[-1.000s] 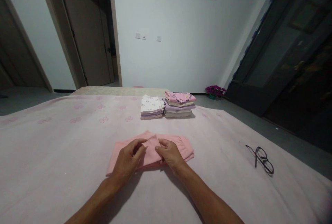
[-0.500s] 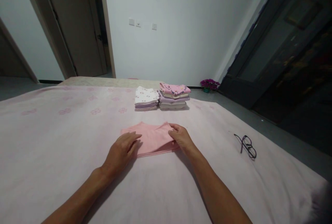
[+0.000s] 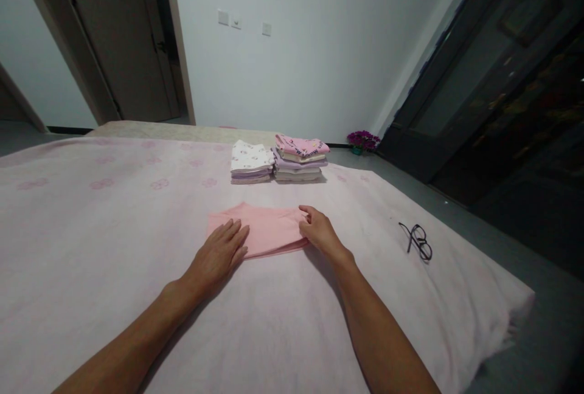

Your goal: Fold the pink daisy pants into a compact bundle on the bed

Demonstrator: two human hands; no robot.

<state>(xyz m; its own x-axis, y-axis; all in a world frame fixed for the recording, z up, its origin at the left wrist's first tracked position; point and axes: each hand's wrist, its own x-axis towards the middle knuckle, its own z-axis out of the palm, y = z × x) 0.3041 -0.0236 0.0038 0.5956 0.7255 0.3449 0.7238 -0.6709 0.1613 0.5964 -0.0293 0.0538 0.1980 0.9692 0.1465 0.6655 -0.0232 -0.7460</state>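
A folded pink garment lies flat on the bed in front of me; its exact kind does not show. Spread over its left part, my left hand rests palm down with the fingers stretched out. At the garment's right edge, my right hand has its fingers curled and pressed together on the cloth. The fold along the near right side gapes slightly, showing the layers beneath.
Behind the garment stand two stacks of folded clothes, one topped with white printed cloth, the other with pink lettered cloth. Black glasses lie to the right on the pale pink bedspread. Purple flowers stand beyond the bed.
My left hand has flattened out over the cloth. The garment's raised right corner has come down under my right hand, and its front fold gapes less. The view has tilted down slightly.
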